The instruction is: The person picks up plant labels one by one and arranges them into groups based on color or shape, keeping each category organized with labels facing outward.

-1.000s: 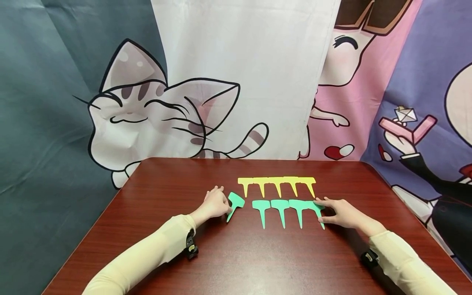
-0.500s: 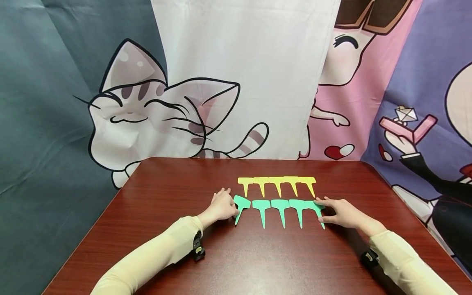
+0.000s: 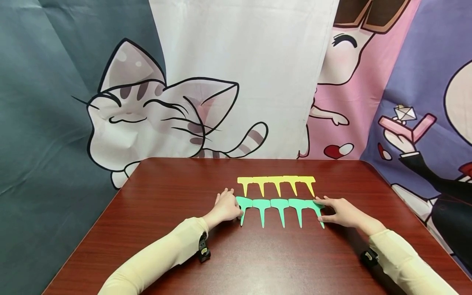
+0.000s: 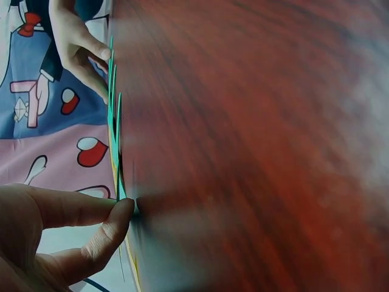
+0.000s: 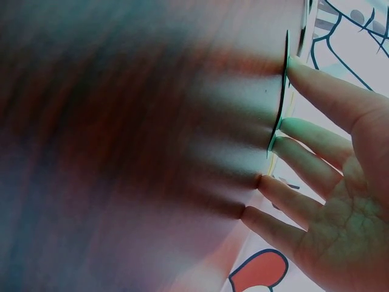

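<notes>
My left hand [image 3: 225,208] pinches a green T-shaped plant label [image 3: 244,202] between thumb and index finger, at the left end of a row of green labels [image 3: 280,203]. That label's head meets its neighbour's, and its stem points toward me. In the left wrist view the pinched fingertips [image 4: 124,207] show at the table surface, the labels seen edge-on. My right hand [image 3: 343,212] rests straight fingers on the rightmost green label [image 3: 310,203], covering part of it. In the right wrist view the thumb and two fingers touch that label [image 5: 281,97].
Behind the green row lies a row of yellow T-shaped labels [image 3: 275,180], heads joined side by side. Both rows lie on a dark red-brown wooden table [image 3: 258,262]. A printed cartoon cloth [image 3: 243,49] hangs beyond its far edge.
My left hand has slid the pinched green label rightward, turned it slightly straighter, and brought it against the row's left end. My right hand has stayed in place.
</notes>
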Available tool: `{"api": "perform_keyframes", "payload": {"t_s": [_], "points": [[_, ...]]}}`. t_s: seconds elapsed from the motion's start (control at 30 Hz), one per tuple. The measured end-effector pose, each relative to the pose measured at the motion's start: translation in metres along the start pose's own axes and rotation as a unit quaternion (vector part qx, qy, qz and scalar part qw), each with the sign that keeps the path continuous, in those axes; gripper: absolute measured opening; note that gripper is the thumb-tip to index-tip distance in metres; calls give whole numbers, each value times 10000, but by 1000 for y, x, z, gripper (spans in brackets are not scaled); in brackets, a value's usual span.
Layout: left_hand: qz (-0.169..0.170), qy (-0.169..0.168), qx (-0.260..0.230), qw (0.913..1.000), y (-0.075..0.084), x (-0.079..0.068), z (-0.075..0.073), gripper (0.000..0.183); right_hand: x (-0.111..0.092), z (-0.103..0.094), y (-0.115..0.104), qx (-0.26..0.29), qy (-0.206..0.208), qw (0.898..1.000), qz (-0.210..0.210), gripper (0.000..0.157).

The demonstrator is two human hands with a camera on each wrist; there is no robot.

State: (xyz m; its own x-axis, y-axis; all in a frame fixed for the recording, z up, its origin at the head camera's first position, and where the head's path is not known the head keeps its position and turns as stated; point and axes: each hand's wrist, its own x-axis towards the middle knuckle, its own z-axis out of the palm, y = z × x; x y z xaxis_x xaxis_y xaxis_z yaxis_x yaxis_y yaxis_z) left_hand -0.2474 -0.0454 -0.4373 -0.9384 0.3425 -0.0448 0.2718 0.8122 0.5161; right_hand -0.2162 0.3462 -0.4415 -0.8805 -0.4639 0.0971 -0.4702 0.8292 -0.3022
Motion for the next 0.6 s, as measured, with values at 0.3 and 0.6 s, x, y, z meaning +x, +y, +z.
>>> {"api": "perform_keyframes", "payload": {"t_s": [0.3,0.6], "points": [[-59,35,19,10000,3,1,-1,32,0,-2,1,-7,-9,10000,8,65],[-20,10,119,9999,4,0,-1,28,0,-2,-1,-87,8,10000,-49,64]]}}
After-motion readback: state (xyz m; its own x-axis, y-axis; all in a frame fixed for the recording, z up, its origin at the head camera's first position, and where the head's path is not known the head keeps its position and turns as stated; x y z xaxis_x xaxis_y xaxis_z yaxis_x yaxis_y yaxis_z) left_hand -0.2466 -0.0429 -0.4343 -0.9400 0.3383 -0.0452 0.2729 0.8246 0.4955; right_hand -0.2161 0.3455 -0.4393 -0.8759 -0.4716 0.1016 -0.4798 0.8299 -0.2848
